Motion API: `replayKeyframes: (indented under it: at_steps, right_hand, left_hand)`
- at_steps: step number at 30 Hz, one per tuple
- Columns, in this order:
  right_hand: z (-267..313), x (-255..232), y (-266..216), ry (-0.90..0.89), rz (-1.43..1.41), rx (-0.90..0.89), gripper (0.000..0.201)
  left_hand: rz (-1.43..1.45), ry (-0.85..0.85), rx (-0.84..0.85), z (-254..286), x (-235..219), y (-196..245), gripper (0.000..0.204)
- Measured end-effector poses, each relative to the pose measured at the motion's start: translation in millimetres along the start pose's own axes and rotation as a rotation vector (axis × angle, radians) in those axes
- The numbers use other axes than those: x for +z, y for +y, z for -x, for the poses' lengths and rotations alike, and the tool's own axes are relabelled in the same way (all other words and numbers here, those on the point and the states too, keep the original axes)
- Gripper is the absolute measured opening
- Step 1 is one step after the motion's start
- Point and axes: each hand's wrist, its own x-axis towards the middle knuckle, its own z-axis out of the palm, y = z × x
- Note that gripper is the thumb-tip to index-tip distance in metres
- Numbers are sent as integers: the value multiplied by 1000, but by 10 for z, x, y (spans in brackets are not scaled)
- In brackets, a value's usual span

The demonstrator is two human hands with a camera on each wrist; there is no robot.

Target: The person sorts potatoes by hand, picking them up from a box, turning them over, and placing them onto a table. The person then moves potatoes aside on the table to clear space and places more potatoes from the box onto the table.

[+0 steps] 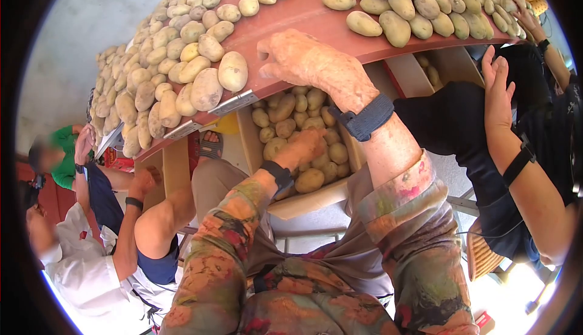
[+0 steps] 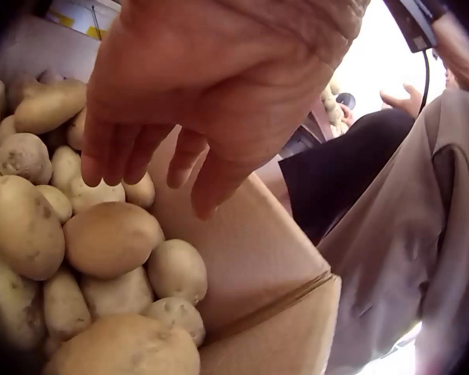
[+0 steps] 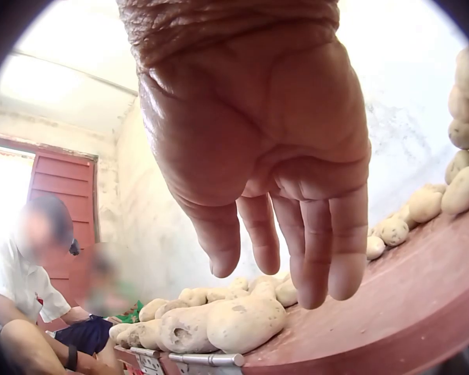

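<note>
- Left of me, a crowd of oval, pale yellow-brown potatoes (image 1: 164, 62) covers the red, smooth-topped table (image 1: 291, 16) to its edge, spread out likely so each can be seen.
- Silver metal hinges (image 1: 234, 102) line that edge, probably to let a panel fold.
- The left hand (image 1: 300, 150) hangs loose-fingered and empty over more potatoes in the open brown cardboard box (image 1: 316, 200), which sits below the edge, perhaps to keep them within reach.
- The right hand (image 1: 306, 59) is empty too, fingers apart and pointing down, above the bare strip between the groups.
- Farther right, another potato group (image 1: 419, 7) lies apart, perhaps to keep the two from mixing.
</note>
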Motion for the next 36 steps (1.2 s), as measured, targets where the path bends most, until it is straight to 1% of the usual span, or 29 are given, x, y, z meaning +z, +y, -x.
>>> replayKeyframes:
  at_steps: [2,3,4,5,8,11,14,17,20,23,26,28,30,32,35,36]
  right_hand:
    - [-16,-32,-20,-15,-3,-11,27]
    - [-31,-4,4,26,3,-62,27]
    - [-33,59,83,66,8,-114,27]
    - [-39,82,123,103,14,-164,26]
    - [15,11,79,68,-22,-119,27]
    - [35,-7,92,24,10,-100,27]
    - [46,-57,29,-12,37,-21,27]
    - [44,-64,27,-22,36,16,27]
    - [46,-52,33,-10,73,-6,26]
    - [71,-65,35,-5,93,-22,27]
    - [58,-56,31,-14,105,-9,28]
    - [51,-48,4,-28,121,16,28]
    - [59,-63,-24,-31,127,28,28]
    - [71,-77,-58,-25,125,25,28]
    - [59,-43,-26,-38,154,40,28]
    - [58,-36,-12,-40,164,43,28]
  left_hand:
    - [-123,-90,9,-200,364,-161,30]
    - [-196,-127,1,-245,432,-212,31]
    - [-138,-73,-64,-127,329,-61,30]
    - [-297,-233,-78,-44,62,167,33]
    - [-376,-175,-68,-66,255,79,41]
    - [-413,-203,-87,-115,320,66,41]
    - [-439,-238,-101,-101,351,78,40]
    - [-448,-95,-49,29,309,177,41]
    - [-427,-235,-68,-7,280,192,53]
    - [-402,-263,-30,42,177,244,44]
    - [-349,-182,31,24,353,7,37]
    - [-230,-185,-42,61,377,-43,32]
    - [-186,-152,-80,59,468,-94,31]
    - [-215,-81,-86,0,622,-150,32]
    - [-306,-258,-96,131,125,301,32]
    - [-304,-211,-63,129,163,260,30]
